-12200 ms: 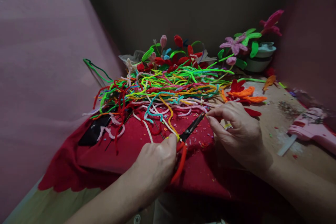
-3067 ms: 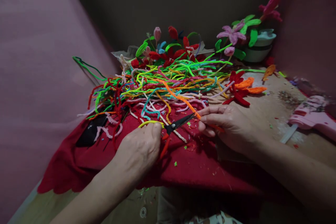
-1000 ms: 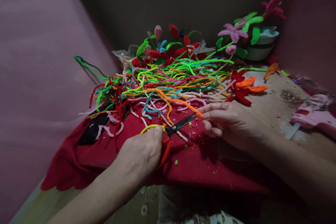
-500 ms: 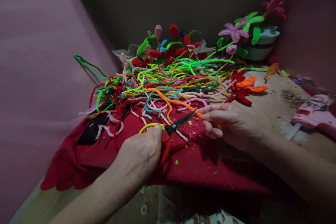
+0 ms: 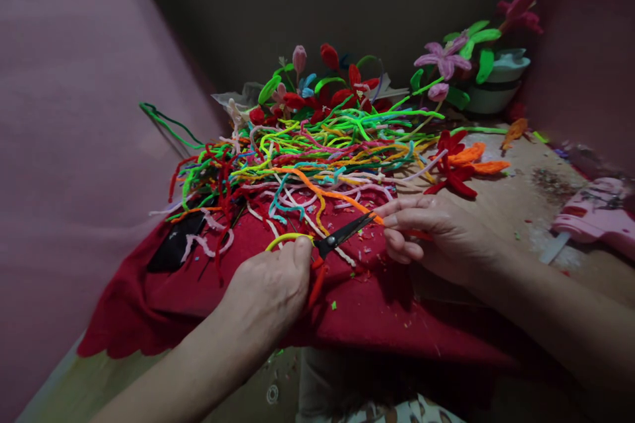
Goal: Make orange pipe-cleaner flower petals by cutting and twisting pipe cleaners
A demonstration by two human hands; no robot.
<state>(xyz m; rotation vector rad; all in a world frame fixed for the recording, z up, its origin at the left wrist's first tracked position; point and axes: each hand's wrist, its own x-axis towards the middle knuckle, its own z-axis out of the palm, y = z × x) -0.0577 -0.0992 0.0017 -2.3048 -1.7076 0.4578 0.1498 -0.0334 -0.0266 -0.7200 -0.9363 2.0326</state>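
Observation:
My left hand [image 5: 272, 284] is closed round the handles of a pair of scissors [image 5: 342, 236] with black blades, one yellow handle loop and one red-orange. The blade tips reach the end of an orange pipe cleaner [image 5: 337, 195]. That end is pinched between the thumb and fingers of my right hand [image 5: 421, 225], just beyond the tips. From there the orange strand runs back left to the heap of coloured pipe cleaners [image 5: 317, 145]. Part of the lower handle is hidden by my left hand.
Fuzzy flowers [image 5: 342, 89] stand behind the heap. To the right, a red flower [image 5: 451, 168] lies beside orange petals. A pink glue gun [image 5: 590, 211] rests at the right edge. The red cloth [image 5: 347, 317] is strewn with fuzz clippings. A black flat item [image 5: 176, 244] lies left.
The scissors and my left hand have shifted slightly to the right, the blade tips a little further over the orange pipe cleaner. My right hand has barely moved.

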